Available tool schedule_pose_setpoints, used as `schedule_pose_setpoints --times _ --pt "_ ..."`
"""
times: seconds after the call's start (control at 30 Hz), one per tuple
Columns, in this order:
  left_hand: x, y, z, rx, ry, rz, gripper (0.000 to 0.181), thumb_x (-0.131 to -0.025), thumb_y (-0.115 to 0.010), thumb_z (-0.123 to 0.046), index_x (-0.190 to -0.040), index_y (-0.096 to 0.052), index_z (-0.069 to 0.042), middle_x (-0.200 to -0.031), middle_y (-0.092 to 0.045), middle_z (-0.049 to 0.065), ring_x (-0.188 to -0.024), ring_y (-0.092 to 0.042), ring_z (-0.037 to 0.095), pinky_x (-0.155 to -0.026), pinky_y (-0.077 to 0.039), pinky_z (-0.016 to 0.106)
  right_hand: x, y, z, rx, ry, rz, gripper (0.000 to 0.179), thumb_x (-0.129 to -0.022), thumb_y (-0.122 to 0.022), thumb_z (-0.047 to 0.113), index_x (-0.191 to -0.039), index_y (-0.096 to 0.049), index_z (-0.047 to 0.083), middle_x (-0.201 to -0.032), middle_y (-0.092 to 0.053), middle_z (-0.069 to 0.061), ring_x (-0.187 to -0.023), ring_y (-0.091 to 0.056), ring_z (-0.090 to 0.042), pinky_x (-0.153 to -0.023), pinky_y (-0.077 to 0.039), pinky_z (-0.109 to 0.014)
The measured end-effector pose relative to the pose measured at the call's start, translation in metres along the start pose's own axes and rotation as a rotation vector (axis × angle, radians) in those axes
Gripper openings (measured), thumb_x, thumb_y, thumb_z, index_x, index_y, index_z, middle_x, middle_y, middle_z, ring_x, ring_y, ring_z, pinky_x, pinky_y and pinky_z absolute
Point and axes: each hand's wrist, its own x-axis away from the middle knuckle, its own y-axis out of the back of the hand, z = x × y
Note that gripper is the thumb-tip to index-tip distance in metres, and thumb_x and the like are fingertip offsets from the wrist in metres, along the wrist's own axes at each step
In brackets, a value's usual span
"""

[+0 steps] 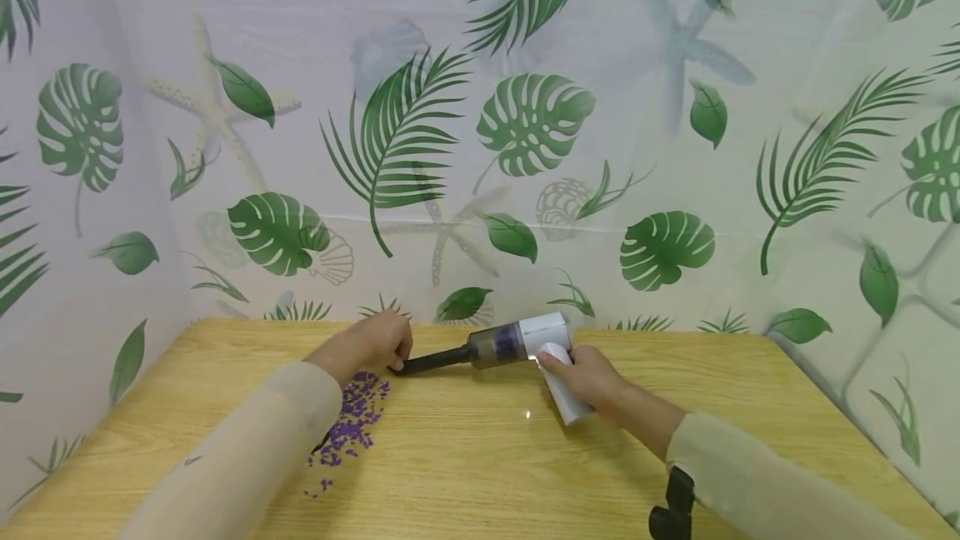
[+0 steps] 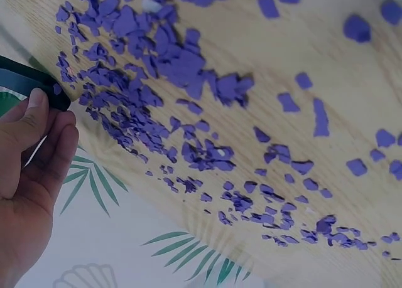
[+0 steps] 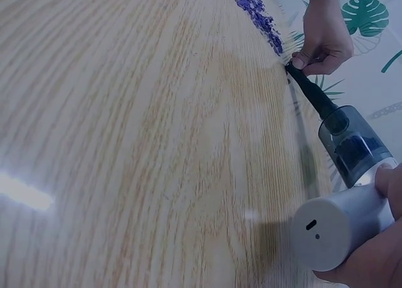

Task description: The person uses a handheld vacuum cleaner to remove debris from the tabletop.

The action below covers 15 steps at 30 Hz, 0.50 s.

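My right hand (image 1: pixel 592 382) grips the white handle of a handheld vacuum cleaner (image 1: pixel 543 332). Purple bits show inside its clear dust cup (image 3: pixel 352 144). A long black nozzle (image 1: pixel 435 361) runs from the cup toward the left. At the nozzle's tip, my left hand (image 2: pixel 31 150) pinches the black end between thumb and fingers, as the left wrist view shows. Right beside that tip lie many small purple scraps (image 2: pixel 138 93), scattered over the wooden table in a long patch. In the head view my left forearm hides part of the patch.
The light wooden table (image 1: pixel 450 457) ends at the back against a leaf-printed sheet (image 1: pixel 465 148), which also runs along both sides. A black wrist strap mount (image 1: pixel 675 507) sits on my right sleeve. Light glints off the tabletop near the vacuum.
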Motion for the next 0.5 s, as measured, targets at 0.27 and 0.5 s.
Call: schedule_pose_setpoints --times 0.27,0.5 --pt "0.007 0.000 0.001 0.015 -0.006 0.019 0.010 -0.082 -0.080 -0.004 -0.075 -0.076 -0.010 -0.075 -0.069 -0.001 -0.071 -0.063 0.013 -0.068 -0.056 0.029 0.002 -0.003 0.001 -0.041 0.029 0.044 0.035 -0.105 -0.052 0.027 -0.103 -0.054 -0.009 -0.084 -0.066 -0.018 -0.066 -0.065 -0.020 -0.058 -0.054 -0.031" --pt "0.015 -0.001 0.004 0.001 -0.060 0.003 0.011 -0.081 -0.081 -0.003 -0.074 -0.076 -0.009 -0.073 -0.070 -0.001 -0.069 -0.064 0.013 -0.066 -0.056 0.028 0.005 -0.006 0.003 -0.019 0.031 0.053 0.035 -0.104 -0.053 0.029 -0.098 -0.057 -0.006 -0.080 -0.066 -0.016 -0.063 -0.061 -0.018 -0.057 -0.052 -0.030"
